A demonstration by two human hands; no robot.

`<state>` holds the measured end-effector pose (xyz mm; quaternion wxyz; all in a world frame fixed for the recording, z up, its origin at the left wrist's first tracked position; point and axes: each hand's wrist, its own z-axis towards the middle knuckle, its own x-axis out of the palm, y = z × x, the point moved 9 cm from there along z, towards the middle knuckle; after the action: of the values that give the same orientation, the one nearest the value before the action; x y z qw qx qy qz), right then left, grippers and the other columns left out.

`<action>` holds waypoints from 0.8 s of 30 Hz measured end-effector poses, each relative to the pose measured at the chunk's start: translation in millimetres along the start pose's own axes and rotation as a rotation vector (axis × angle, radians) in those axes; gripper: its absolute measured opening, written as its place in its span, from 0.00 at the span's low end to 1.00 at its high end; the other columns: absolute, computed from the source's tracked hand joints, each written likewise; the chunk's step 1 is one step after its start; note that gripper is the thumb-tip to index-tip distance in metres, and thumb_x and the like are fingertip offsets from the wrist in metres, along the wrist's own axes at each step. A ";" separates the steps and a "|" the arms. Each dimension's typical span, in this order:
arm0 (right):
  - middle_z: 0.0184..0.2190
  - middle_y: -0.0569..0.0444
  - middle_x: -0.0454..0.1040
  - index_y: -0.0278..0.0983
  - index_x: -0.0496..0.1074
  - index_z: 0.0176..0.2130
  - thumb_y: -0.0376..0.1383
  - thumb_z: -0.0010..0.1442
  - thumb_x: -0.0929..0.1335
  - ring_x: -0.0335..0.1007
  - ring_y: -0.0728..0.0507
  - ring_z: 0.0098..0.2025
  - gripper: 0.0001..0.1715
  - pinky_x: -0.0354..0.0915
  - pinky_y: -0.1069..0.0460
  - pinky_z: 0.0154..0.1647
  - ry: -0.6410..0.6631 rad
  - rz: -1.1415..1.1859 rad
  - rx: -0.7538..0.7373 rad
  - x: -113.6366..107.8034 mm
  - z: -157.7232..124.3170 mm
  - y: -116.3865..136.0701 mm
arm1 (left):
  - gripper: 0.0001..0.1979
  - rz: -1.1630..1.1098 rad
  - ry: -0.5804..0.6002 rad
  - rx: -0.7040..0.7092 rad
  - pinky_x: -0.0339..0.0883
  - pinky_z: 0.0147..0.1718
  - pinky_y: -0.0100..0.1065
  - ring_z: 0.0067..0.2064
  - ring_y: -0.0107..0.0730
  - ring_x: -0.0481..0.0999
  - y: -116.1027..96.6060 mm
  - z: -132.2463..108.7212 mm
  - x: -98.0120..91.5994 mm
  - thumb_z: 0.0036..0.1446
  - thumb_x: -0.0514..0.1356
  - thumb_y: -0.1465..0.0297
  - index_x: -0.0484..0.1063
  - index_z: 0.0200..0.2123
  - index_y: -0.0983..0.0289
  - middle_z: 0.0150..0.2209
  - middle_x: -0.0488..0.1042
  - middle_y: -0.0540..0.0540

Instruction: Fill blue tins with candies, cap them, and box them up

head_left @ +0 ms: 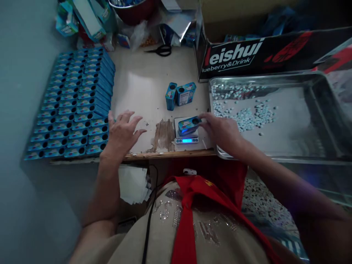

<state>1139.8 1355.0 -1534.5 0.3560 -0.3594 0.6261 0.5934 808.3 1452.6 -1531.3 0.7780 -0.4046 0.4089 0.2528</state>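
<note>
A small blue tin (188, 125) with a round hole in its top lies on a little digital scale (186, 136) whose display glows blue. My right hand (220, 131) pinches the tin's right end with its fingertips. My left hand (124, 131) rests flat on the table with fingers spread, just right of a large stack of blue tins (74, 106) laid in rows. Two more blue tins (180, 95) stand upright behind the scale.
A metal tray (316, 121) at the right holds several small pale blue tablets (247, 113). Behind it stands a black cardboard box (247, 55). Black scissors (162, 50), a red bowl (132, 9) and loose packaging lie at the back. The table's front edge (165, 156) is worn.
</note>
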 end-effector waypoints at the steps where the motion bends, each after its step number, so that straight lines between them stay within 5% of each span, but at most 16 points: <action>1: 0.34 0.49 0.81 0.42 0.77 0.48 0.41 0.76 0.68 0.73 0.40 0.33 0.08 0.57 0.48 0.34 -0.068 0.123 0.039 -11.1 -0.9 -14.3 | 0.19 -0.014 0.006 0.007 0.36 0.80 0.79 0.68 0.67 0.75 -9.3 0.5 5.0 0.57 0.79 0.51 0.82 0.47 0.50 0.59 0.82 0.59; 3: 0.27 0.55 0.72 0.42 0.72 0.39 0.41 0.73 0.70 0.65 0.44 0.29 0.08 0.57 0.49 0.32 -0.144 0.394 0.159 -27.7 -1.9 -52.1 | 0.18 -0.036 0.020 0.008 0.38 0.79 0.78 0.66 0.66 0.77 -23.5 -0.4 14.0 0.58 0.78 0.52 0.83 0.47 0.50 0.57 0.83 0.58; 6: 0.21 0.60 0.63 0.41 0.71 0.35 0.31 0.66 0.71 0.57 0.48 0.25 0.08 0.54 0.49 0.30 -0.032 0.635 0.363 -27.4 -4.7 -105.4 | 0.19 -0.079 0.031 -0.017 0.45 0.79 0.75 0.63 0.64 0.79 -34.1 -5.1 25.4 0.58 0.78 0.51 0.83 0.48 0.49 0.55 0.84 0.57; 12: 0.20 0.55 0.72 0.34 0.81 0.37 0.21 0.66 0.70 0.64 0.49 0.25 0.12 0.60 0.47 0.35 0.224 0.347 0.474 -26.3 -16.4 -141.6 | 0.27 -0.153 0.107 -0.056 0.66 0.71 0.64 0.59 0.62 0.80 -39.3 -13.1 52.5 0.53 0.82 0.54 0.82 0.55 0.51 0.53 0.84 0.58; 17: 0.23 0.54 0.77 0.34 0.83 0.39 0.21 0.65 0.74 0.71 0.49 0.27 0.10 0.61 0.47 0.37 0.300 0.160 0.409 -40.2 -4.4 -111.2 | 0.28 -0.102 0.181 -0.042 0.73 0.65 0.58 0.59 0.61 0.81 -43.7 -19.4 67.6 0.58 0.79 0.57 0.81 0.60 0.53 0.56 0.84 0.59; 24: 0.28 0.60 0.76 0.37 0.86 0.42 0.22 0.64 0.76 0.66 0.52 0.32 0.11 0.59 0.49 0.42 0.340 -0.147 0.095 -56.8 37.9 -2.7 | 0.25 -0.183 0.192 -0.011 0.77 0.64 0.52 0.59 0.55 0.82 -40.1 -29.0 86.3 0.64 0.76 0.58 0.80 0.61 0.53 0.56 0.84 0.57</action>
<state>1170.6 1394.3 -1487.9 0.3043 -0.4820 0.6765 0.4664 871.3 1411.9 -1596.7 0.7528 -0.4667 0.4416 0.1429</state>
